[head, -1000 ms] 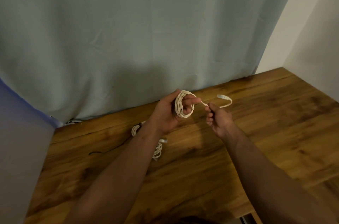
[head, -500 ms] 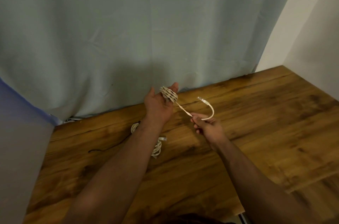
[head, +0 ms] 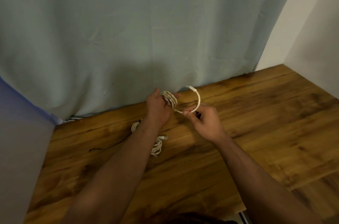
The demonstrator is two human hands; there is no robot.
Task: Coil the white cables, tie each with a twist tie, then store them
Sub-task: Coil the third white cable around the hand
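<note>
White cable [head: 169,100] almost wound round left hand [head: 157,109], fingers straight; right hand [head: 206,123] pinches tail [head: 198,100]; tying, storing, second cable [head: 158,147] near left hand pending

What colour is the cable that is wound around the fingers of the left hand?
The cable is off-white, almost cream; the head view shows it best.

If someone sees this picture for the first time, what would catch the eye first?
The two hands at the centre: the cable is wound round the fingers of the left hand, and the right hand pinches its loose end. Beneath the left arm, more white cables lie on the table.
</note>
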